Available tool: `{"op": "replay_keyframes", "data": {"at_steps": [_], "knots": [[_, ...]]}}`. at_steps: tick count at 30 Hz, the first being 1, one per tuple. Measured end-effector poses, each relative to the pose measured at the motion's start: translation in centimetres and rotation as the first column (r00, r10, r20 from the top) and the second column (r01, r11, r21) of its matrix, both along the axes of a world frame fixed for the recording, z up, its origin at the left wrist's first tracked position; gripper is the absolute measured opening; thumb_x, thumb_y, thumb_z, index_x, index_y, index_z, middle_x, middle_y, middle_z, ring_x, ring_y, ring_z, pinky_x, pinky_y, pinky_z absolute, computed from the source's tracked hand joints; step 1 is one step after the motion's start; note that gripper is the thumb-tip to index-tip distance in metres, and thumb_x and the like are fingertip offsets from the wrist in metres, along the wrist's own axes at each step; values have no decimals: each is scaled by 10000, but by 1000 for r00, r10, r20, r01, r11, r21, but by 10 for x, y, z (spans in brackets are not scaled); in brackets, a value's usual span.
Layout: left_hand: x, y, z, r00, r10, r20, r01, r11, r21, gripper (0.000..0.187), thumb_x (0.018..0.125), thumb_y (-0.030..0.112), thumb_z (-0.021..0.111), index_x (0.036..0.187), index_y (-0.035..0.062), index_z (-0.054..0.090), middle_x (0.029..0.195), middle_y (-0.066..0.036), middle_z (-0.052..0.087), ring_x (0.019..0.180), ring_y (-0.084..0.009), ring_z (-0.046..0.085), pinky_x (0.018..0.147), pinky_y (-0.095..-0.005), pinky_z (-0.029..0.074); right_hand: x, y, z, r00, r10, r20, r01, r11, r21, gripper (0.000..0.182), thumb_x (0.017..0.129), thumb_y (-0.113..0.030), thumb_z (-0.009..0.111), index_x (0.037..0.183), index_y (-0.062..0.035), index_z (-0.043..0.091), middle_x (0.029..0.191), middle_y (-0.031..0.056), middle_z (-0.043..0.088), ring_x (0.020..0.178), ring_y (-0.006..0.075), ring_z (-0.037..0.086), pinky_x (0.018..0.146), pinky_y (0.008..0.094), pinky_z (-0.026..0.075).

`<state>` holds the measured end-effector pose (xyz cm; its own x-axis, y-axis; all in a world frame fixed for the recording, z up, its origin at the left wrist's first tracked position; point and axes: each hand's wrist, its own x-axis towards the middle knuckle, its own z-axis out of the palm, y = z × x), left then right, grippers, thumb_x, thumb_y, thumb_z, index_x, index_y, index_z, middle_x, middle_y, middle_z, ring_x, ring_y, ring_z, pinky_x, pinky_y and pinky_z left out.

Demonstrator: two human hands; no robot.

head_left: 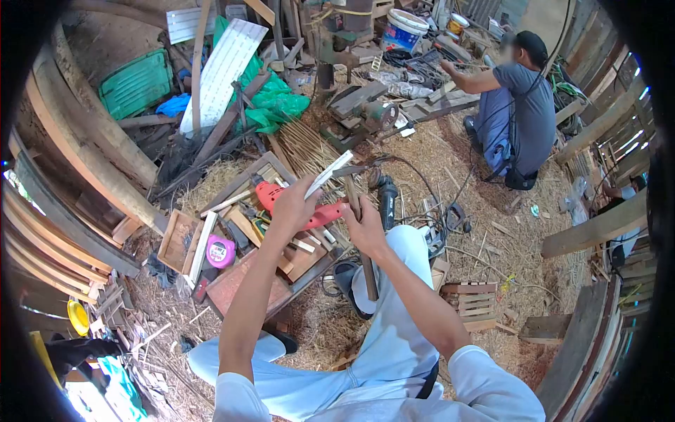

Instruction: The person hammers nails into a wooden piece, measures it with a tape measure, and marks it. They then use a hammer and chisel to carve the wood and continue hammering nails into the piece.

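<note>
My left hand (292, 207) is closed on a pale, narrow wooden strip (329, 174) that points up and to the right. My right hand (365, 228) grips a dark wooden stick (368, 271), which stands nearly upright beside my knee. Behind and between my hands lies a red power drill (325, 215), partly hidden by my left hand. Below them is a wooden box (246, 281) with small wood pieces on and around it. A pink tape measure (220, 252) rests at its left side. Just right of my right hand is a black angle grinder (387, 200).
A person (524, 105) crouches at the upper right. Cables cross the shavings-covered ground. A metal vise (380, 116) stands ahead, with green plastic sheeting (278, 105) to its left. A slatted wooden piece (472, 304) lies right of my knee. Curved timbers (91, 155) line the left.
</note>
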<state>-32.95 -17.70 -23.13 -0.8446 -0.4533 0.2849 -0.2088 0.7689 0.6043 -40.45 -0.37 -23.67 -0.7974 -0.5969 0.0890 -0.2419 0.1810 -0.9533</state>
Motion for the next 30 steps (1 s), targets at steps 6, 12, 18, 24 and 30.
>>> {"op": "replay_keyframes", "data": {"at_steps": [6,12,18,24,30], "knots": [[-9,-1,1,999,50,-8,-49,995,87,363,884,286,624,1181,78,624,1027,-189,669,934,-382,637,798,-447,504,-7,1,-7,998,-40,46,42,998,-41,319,936,-292,600,1059,1,576,704,73,535,616,140,480,559,320,405],[-13,5,3,997,76,26,-78,991,109,361,879,288,633,1167,71,626,993,-201,673,920,-381,644,785,-447,503,-4,2,-4,1000,-4,10,3,999,34,344,932,-321,596,1061,-3,576,734,171,617,658,275,605,649,389,470],[-7,8,14,996,81,34,-84,988,130,355,876,297,643,1142,62,628,974,-209,671,902,-378,647,770,-444,503,-6,2,-8,1000,15,-20,-15,1000,-3,352,945,-333,570,1071,-4,571,722,177,617,652,302,604,643,402,465],[17,2,25,990,119,76,-127,985,119,325,873,282,654,1086,37,628,977,-210,669,922,-368,642,773,-439,499,5,0,-14,990,130,61,-130,992,2,276,970,-259,521,1058,1,549,743,187,595,667,317,586,641,411,447],[109,5,33,985,174,-20,-173,984,26,301,877,152,629,1149,26,602,1120,-176,501,926,-387,594,791,-448,493,37,-14,-24,944,325,-61,-329,942,-61,205,995,-242,502,1051,-45,517,653,6,494,570,101,489,500,289,377]]}}
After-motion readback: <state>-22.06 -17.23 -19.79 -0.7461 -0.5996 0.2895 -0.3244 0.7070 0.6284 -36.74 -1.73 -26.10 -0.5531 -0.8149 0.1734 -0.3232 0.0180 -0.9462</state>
